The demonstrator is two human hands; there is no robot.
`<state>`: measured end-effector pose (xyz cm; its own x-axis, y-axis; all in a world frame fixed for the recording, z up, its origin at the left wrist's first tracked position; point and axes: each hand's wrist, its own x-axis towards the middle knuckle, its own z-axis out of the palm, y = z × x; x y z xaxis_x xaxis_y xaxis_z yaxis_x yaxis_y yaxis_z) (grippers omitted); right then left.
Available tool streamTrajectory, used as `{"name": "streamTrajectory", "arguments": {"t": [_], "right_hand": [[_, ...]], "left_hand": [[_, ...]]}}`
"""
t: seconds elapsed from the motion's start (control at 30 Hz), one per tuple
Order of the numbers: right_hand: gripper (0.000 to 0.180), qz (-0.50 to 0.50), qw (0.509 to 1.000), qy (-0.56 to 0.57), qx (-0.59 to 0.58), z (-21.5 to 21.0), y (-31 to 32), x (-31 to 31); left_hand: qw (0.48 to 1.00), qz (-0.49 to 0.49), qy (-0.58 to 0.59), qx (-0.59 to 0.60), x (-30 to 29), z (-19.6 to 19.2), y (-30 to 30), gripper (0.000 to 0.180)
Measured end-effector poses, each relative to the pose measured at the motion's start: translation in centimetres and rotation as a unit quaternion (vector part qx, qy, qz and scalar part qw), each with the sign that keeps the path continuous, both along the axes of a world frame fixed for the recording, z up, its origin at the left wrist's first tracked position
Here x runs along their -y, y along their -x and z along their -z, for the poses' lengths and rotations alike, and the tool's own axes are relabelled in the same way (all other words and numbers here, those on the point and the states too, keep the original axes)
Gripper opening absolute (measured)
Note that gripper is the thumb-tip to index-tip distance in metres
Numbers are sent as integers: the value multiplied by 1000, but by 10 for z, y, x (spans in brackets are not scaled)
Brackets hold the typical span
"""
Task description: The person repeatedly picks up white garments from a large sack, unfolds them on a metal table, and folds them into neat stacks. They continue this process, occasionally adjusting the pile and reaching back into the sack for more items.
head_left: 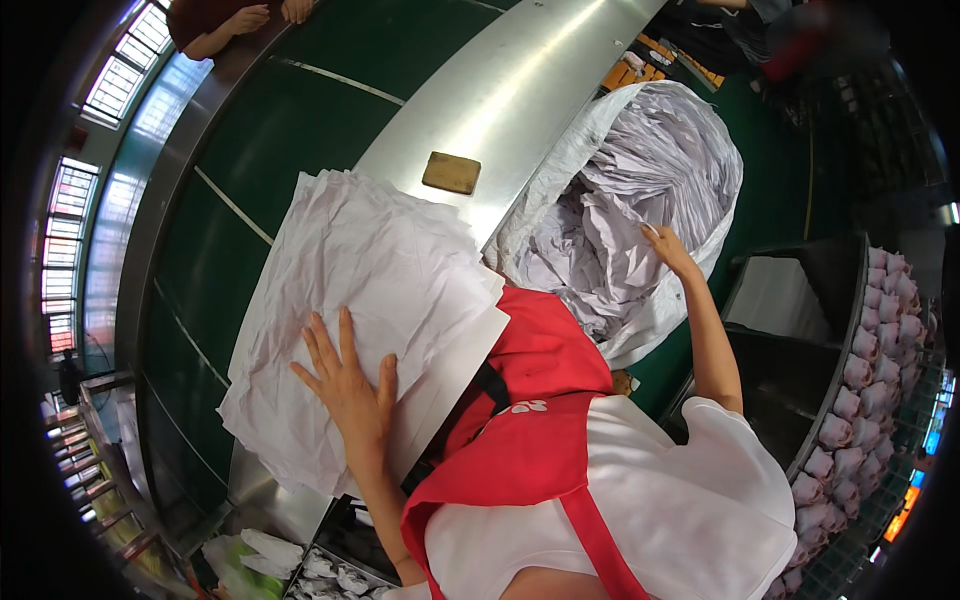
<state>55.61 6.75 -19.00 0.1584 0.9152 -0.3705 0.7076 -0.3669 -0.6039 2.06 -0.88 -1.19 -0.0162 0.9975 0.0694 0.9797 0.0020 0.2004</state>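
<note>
My left hand (345, 390) lies flat with spread fingers on a stack of thin, wrinkled white paper sheets (370, 240). The stack rests on a smoother white board or sheet (475, 345) at the metal table's edge. To the right stands a large white sack (550, 185), gaping and filled with crumpled, folded white paper (660, 150). My right hand (670, 248) reaches into the sack's mouth, its fingers pinched on the edge of a paper sheet. Part of that sheet is hidden among the others.
A brown rectangular block (451, 173) sits on the metal table (480, 80) beyond the stack. A green conveyor belt (240, 150) with white lines runs along the left. Wrapped pale bundles (850, 430) fill a rack at right. Another person's hands (250, 18) show at far left.
</note>
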Motion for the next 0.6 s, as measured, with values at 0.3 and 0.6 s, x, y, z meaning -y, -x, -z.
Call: {"name": "streamTrajectory", "arguments": {"t": [0.3, 0.6], "right_hand": [[35, 14, 993, -34, -111, -161, 23, -27], [28, -198, 888, -68, -410, -290, 194, -68]], "left_hand": [[1000, -7, 3, 12, -1, -1, 0, 71], [854, -1, -146, 500, 8, -26, 24, 87]]}}
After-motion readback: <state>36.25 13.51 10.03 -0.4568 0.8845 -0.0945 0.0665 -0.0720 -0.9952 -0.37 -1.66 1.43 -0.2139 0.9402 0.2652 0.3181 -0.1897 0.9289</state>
